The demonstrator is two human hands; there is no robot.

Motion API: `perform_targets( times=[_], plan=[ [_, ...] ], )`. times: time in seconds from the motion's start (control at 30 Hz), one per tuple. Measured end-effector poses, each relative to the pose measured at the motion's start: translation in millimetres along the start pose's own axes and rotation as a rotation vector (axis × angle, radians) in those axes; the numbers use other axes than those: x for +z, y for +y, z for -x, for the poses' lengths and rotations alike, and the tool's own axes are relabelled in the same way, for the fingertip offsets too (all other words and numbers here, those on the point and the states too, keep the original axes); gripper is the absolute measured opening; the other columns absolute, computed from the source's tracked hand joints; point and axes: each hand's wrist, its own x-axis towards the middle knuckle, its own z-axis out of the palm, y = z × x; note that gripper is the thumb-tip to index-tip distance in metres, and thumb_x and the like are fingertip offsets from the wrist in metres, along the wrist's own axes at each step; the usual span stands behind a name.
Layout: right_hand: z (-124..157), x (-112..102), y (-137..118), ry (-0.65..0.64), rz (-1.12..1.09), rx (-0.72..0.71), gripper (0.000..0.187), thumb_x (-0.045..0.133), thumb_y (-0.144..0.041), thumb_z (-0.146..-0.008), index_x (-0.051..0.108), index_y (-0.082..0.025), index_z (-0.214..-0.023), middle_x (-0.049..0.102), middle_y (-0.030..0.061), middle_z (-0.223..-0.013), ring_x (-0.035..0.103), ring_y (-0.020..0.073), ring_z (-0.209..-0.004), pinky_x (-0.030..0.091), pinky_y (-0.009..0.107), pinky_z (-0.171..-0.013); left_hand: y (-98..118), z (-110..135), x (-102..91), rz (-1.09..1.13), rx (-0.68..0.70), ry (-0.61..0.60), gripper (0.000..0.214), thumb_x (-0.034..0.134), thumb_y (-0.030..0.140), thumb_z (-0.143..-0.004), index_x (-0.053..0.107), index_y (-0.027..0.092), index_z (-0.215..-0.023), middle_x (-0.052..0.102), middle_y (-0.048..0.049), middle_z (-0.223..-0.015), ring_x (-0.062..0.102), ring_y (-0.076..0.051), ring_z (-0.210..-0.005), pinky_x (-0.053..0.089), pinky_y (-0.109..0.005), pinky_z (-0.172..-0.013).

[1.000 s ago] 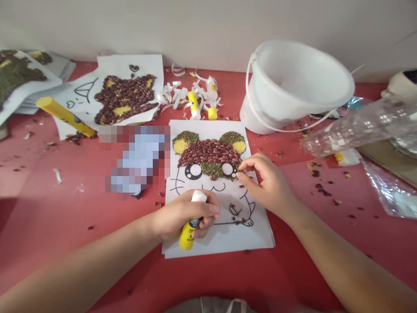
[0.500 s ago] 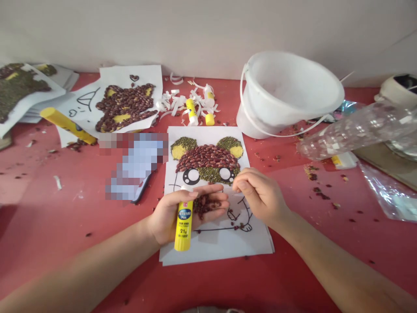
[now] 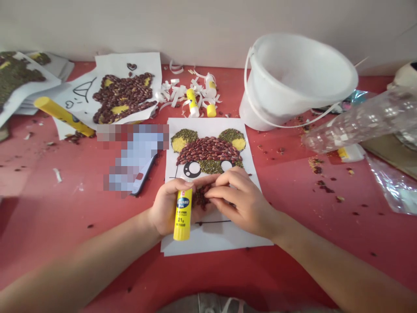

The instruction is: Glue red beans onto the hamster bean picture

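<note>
A white sheet (image 3: 215, 237) with a mouse drawing lies in front of me, its head filled in with red beans (image 3: 208, 150) and green seeds. My left hand (image 3: 167, 208) lies palm up over the sheet. It clamps a yellow glue stick (image 3: 182, 214) under the thumb and cups a small heap of red beans (image 3: 199, 198). The fingertips of my right hand (image 3: 239, 202) are pinched together in that heap.
A white plastic bucket (image 3: 293, 82) stands at the back right, beside a clear plastic bag (image 3: 361, 121). Another bean picture (image 3: 122, 91), glue sticks (image 3: 192, 102), a larger yellow stick (image 3: 61, 115) and paper scraps lie behind. Loose beans dot the red table (image 3: 293, 195).
My left hand turned palm up, showing the beans and the glue stick's label. My right hand left the drawing's ear and came down into the beans in my left palm.
</note>
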Motion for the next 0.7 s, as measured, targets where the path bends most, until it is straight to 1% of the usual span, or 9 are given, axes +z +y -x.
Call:
perform_targets(
  times=[0.07, 0.2, 0.3, 0.4, 0.5, 0.6, 0.7],
  plan=[
    [-1, 2, -2, -0.018, 0.013, 0.002, 0.014, 0.052, -0.010, -0.086, 0.064, -0.016, -0.085, 0.056, 0.0044, -0.076, 0.049, 0.0158, -0.078, 0.043, 0.032, -0.074, 1, 0, 1.5, -0.018, -0.021, -0.008, 0.044, 0.060, 0.029, -0.058, 0.069, 0.008, -0.095, 0.068, -0.0075, -0.083, 0.057, -0.016, -0.077, 0.042, -0.024, -0.073],
    [-2, 4, -5, -0.044, 0.079, 0.025, 0.012, 0.053, -0.013, -0.086, 0.065, -0.015, -0.085, 0.058, 0.0046, -0.077, 0.048, 0.0166, -0.078, 0.041, 0.033, -0.074, 0, 0, 6.9, -0.013, -0.062, -0.052, 0.045, 0.059, 0.028, -0.055, 0.067, 0.009, -0.095, 0.063, -0.0031, -0.073, 0.053, -0.013, -0.069, 0.040, -0.021, -0.068],
    [-2, 4, -7, -0.073, 0.127, 0.031, 0.012, 0.054, -0.015, -0.086, 0.064, -0.015, -0.081, 0.059, 0.0045, -0.076, 0.047, 0.0174, -0.077, 0.038, 0.033, -0.073, -2, -1, 9.7, -0.009, -0.085, -0.044, 0.040, 0.060, 0.027, -0.053, 0.067, 0.010, -0.089, 0.059, -0.0020, -0.070, 0.050, -0.012, -0.066, 0.039, -0.020, -0.064],
    [-2, 4, -8, -0.107, 0.150, 0.027, 0.013, 0.053, -0.014, -0.086, 0.064, -0.015, -0.080, 0.060, 0.0042, -0.077, 0.047, 0.0180, -0.078, 0.036, 0.034, -0.073, -4, -1, 11.3, -0.013, -0.090, -0.047, 0.030, 0.062, 0.026, -0.052, 0.066, 0.010, -0.078, 0.059, -0.0023, -0.066, 0.050, -0.012, -0.063, 0.040, -0.021, -0.061],
    [-1, 3, -8, -0.106, 0.142, 0.038, 0.012, 0.053, -0.015, -0.086, 0.065, -0.015, -0.082, 0.062, 0.0046, -0.080, 0.048, 0.0183, -0.079, 0.035, 0.035, -0.074, -6, -1, 12.5, -0.004, -0.101, -0.010, 0.025, 0.064, 0.025, -0.050, 0.065, 0.009, -0.069, 0.061, -0.0032, -0.063, 0.052, -0.013, -0.061, 0.041, -0.022, -0.060],
    [-1, 4, -9, -0.105, 0.135, 0.043, 0.013, 0.052, -0.016, -0.087, 0.064, -0.015, -0.084, 0.063, 0.0050, -0.083, 0.049, 0.0187, -0.081, 0.036, 0.035, -0.075, -5, -1, 13.8, 0.000, -0.112, 0.039, 0.024, 0.063, 0.025, -0.049, 0.066, 0.008, -0.067, 0.062, -0.0036, -0.060, 0.053, -0.013, -0.059, 0.042, -0.023, -0.059],
    [-2, 5, -10, -0.127, 0.159, 0.035, 0.015, 0.050, -0.015, -0.087, 0.064, -0.015, -0.083, 0.062, 0.0054, -0.082, 0.049, 0.0191, -0.079, 0.037, 0.036, -0.075, -5, 0, 15.0, -0.001, -0.098, 0.051, 0.016, 0.061, 0.022, -0.051, 0.065, 0.011, -0.062, 0.063, -0.0032, -0.058, 0.054, -0.014, -0.057, 0.042, -0.024, -0.058]
  ],
)
